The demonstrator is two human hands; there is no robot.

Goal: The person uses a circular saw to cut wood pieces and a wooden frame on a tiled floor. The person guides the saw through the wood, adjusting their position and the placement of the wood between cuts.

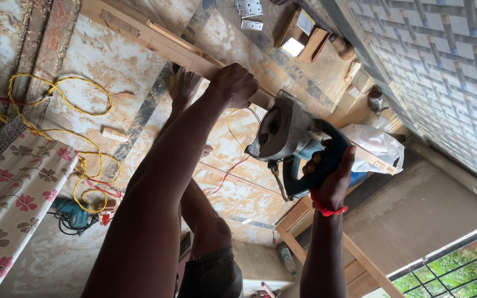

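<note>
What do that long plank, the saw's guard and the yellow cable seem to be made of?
The long plank looks like pale bare wood, unpainted. The saw's guard seems grey cast metal with a dull sheen. The yellow cable appears plastic-sheathed: smooth, bright, loosely coiled. The left hand presses the plank; the right hand holds the saw.

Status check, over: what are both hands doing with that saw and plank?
Left hand pressing down long pale wooden plank. Right hand gripping teal-handled circular saw, on the plank. Bare foot braced beside the plank; yellow cable loose on floor.
</note>
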